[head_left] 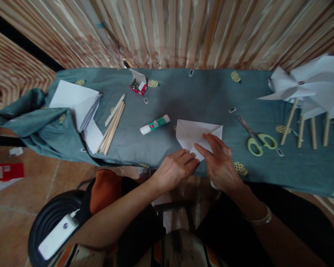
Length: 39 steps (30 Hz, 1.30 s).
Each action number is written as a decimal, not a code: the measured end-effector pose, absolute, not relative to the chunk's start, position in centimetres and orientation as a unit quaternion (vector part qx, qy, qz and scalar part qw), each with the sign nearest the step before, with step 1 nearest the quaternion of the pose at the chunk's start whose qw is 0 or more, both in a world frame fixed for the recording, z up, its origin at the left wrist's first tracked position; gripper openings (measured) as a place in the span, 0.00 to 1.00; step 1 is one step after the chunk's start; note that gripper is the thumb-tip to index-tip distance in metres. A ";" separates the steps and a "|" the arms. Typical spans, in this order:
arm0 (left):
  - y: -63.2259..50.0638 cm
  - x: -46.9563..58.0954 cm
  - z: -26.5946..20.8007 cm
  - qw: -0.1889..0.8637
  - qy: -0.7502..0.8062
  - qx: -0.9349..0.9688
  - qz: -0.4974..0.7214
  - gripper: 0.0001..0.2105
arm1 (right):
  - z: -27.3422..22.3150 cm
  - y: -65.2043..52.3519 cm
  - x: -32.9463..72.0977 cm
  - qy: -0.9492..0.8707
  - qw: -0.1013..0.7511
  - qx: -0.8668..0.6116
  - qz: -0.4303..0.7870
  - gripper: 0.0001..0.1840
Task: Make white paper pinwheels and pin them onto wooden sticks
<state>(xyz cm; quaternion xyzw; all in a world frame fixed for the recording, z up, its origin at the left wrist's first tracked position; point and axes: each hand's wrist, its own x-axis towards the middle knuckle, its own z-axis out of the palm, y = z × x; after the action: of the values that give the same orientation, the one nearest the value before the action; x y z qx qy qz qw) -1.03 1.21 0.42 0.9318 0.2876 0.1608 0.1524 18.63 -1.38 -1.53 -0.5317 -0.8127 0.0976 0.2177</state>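
Observation:
A white sheet of paper (195, 128), creased along its diagonals and partly folded, lies near the table's front edge. My left hand (176, 168) pinches its near corner, fingers closed on it. From the other side, my right hand (222, 163) grips the same sheet, thumb and forefinger on its upper face. A small white piece (214, 185) shows under that palm; I cannot make out its kind. Left of the sheet lies a capped glue stick (155, 124). Green-handled scissors (254, 139) rest open to the right.
Wooden sticks (114, 128) and a white pen-like stick (115, 110) lie left, beside stacked white paper (75, 98). A small red box (138, 86) of metal bits stands open behind. White paper pinwheels (303, 83) on sticks lie right. A curtain (178, 33) hangs behind the cloth-covered table (211, 96).

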 end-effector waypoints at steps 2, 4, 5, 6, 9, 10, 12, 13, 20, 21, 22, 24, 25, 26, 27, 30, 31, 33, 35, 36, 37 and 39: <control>1.2 -1.1 0.3 0.147 0.291 0.932 0.159 0.10 | -1.0 -0.8 19.3 -0.795 0.242 -0.543 0.124 0.29; 1.1 -1.1 0.3 0.142 0.291 0.932 0.161 0.10 | -0.4 0.2 19.9 -0.769 0.259 -0.569 0.131 0.30; 1.1 -1.1 0.3 0.141 0.290 0.932 0.164 0.10 | -0.2 0.8 20.3 -0.756 0.261 -0.587 0.124 0.30; 1.1 -1.1 0.3 0.141 0.288 0.932 0.167 0.10 | 0.0 1.5 20.6 -0.746 0.260 -0.602 0.114 0.29; 1.2 -1.3 0.4 0.142 0.288 0.930 0.177 0.10 | 0.1 3.5 21.4 -0.736 0.255 -0.616 0.116 0.27; 1.3 -1.5 0.6 0.144 0.289 0.929 0.180 0.10 | 0.1 3.9 21.7 -0.734 0.258 -0.617 0.119 0.26; 1.6 -1.9 0.9 0.146 0.294 0.926 0.188 0.09 | 0.2 4.5 22.2 -0.724 0.267 -0.623 0.128 0.25; 1.9 -2.1 1.1 0.145 0.297 0.924 0.193 0.09 | 0.2 4.6 22.5 -0.714 0.274 -0.631 0.135 0.25; 4.2 -4.0 1.8 0.120 0.334 0.913 0.202 0.10 | 0.1 2.8 24.0 -0.571 0.322 -0.689 0.309 0.20; 4.5 -4.1 1.8 0.118 0.337 0.912 0.203 0.10 | 0.0 2.5 24.1 -0.554 0.334 -0.686 0.333 0.20; 4.6 -4.1 1.8 0.116 0.339 0.910 0.209 0.11 | -0.1 2.1 24.2 -0.540 0.344 -0.684 0.350 0.19; 4.4 -3.6 1.8 0.115 0.338 0.904 0.233 0.12 | -0.2 1.5 24.4 -0.522 0.356 -0.685 0.364 0.19; 4.1 -3.2 1.8 0.118 0.335 0.902 0.245 0.12 | -0.3 1.2 24.4 -0.518 0.357 -0.688 0.362 0.19; 3.6 -2.7 1.7 0.122 0.327 0.902 0.253 0.12 | -0.3 1.1 24.4 -0.517 0.354 -0.693 0.356 0.20; 3.1 -2.2 1.6 0.129 0.314 0.907 0.249 0.12 | -0.3 0.9 24.3 -0.519 0.348 -0.699 0.347 0.20; 1.7 -0.6 1.2 0.148 0.272 0.932 0.189 0.13 | -0.1 0.6 24.1 -0.542 0.311 -0.718 0.305 0.19; 1.4 -0.2 1.0 0.150 0.269 0.936 0.172 0.12 | 0.1 0.5 24.1 -0.554 0.295 -0.724 0.286 0.19; 1.1 0.1 0.6 0.147 0.272 0.938 0.155 0.10 | 0.4 0.2 24.0 -0.578 0.266 -0.730 0.250 0.18; 1.2 0.0 0.4 0.136 0.277 0.938 0.159 0.09 | 0.7 0.0 24.1 -0.596 0.259 -0.726 0.224 0.17; 1.3 -0.1 0.4 0.131 0.276 0.938 0.162 0.09 | 0.9 -0.1 24.2 -0.607 0.265 -0.717 0.217 0.16; 1.4 -0.2 0.5 0.126 0.275 0.939 0.165 0.09 | 1.1 -0.3 24.4 -0.621 0.277 -0.701 0.215 0.15; 1.4 -0.6 0.7 0.123 0.275 0.939 0.167 0.09 | 1.4 -0.5 24.8 -0.650 0.302 -0.659 0.229 0.16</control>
<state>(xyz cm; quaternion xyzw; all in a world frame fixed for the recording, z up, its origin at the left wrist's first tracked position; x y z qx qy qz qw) -0.56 1.41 0.66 0.9388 0.2751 0.1673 0.1226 24.77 -0.47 1.36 -0.6586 -0.6501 0.2293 0.3018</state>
